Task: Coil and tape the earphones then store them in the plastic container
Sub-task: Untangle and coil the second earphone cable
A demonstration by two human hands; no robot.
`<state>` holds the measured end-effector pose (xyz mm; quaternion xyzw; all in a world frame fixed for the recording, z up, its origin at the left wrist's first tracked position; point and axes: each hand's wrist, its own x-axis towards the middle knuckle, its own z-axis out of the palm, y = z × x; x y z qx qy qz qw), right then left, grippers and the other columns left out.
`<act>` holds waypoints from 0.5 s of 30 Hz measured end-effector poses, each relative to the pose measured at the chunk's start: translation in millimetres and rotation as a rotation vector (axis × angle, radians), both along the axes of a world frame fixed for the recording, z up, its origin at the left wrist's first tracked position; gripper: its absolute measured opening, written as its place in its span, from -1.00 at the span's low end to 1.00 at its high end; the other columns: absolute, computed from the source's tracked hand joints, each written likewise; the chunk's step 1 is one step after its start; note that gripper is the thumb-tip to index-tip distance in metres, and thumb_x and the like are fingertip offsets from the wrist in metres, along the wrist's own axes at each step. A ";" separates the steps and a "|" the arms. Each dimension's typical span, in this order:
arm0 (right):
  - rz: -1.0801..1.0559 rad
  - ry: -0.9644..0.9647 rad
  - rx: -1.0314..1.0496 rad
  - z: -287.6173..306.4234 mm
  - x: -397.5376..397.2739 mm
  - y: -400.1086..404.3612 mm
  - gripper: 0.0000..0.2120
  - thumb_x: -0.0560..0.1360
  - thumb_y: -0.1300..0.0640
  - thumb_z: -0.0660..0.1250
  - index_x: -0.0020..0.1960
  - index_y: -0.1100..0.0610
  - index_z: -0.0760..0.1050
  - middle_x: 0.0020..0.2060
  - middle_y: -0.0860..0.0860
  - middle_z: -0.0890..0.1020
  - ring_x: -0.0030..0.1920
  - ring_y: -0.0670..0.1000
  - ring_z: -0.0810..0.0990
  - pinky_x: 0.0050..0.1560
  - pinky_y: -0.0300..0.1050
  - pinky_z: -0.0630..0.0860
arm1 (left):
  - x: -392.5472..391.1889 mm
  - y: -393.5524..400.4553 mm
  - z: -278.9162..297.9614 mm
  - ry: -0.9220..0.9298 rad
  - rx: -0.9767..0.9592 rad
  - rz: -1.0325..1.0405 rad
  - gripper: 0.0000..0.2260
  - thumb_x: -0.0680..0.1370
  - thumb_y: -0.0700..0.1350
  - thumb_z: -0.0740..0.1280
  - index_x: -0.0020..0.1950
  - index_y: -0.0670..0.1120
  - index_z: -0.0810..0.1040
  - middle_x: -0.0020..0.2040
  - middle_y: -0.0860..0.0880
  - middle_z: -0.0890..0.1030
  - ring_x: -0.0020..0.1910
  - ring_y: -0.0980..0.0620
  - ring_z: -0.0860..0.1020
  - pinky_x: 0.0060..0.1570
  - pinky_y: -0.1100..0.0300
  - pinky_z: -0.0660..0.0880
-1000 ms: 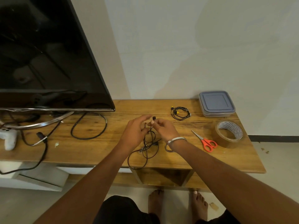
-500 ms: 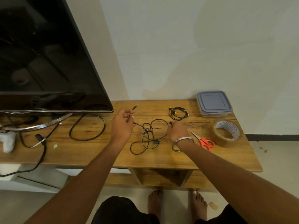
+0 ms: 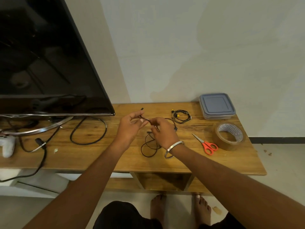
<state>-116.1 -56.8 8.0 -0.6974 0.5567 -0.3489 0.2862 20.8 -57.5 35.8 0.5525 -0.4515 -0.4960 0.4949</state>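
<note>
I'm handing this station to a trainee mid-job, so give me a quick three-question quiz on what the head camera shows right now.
1. True or false: the plastic container at the back right of the table has its lid on.
2. Which lies nearest the roll of brown tape? A) the orange-handled scissors B) the white game controller C) the TV
3. Fill in: the left hand and right hand both pinch the black ____.

Key: 1 true; 2 A; 3 earphone cable, while a second coiled pair with yellow tips lies untouched.
</note>
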 end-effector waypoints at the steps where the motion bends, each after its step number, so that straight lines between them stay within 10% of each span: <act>1: -0.012 -0.008 0.015 0.8 -2.1 -1.4 -0.84 0.53 0.18 0.29 0.09 0.16 0.55 0.01 0.05 0.63 0.05 0.02 0.56 0.06 -0.17 0.43 | 3.3 0.7 1.5 -0.012 -0.010 -0.003 -0.72 0.56 -0.38 0.29 0.23 -0.16 0.56 0.05 -0.15 0.62 0.04 -0.02 0.67 0.00 0.30 0.59; 15: 0.125 0.068 0.075 -11.6 -2.9 3.7 -0.88 0.49 0.24 0.33 0.02 0.14 0.55 -0.06 0.01 0.51 -0.10 -0.06 0.47 -0.06 -0.26 0.39 | -1.5 6.9 4.0 0.072 -0.011 0.009 -0.74 0.55 -0.36 0.33 0.22 -0.21 0.56 0.10 -0.14 0.56 -0.04 0.00 0.69 -0.07 0.31 0.60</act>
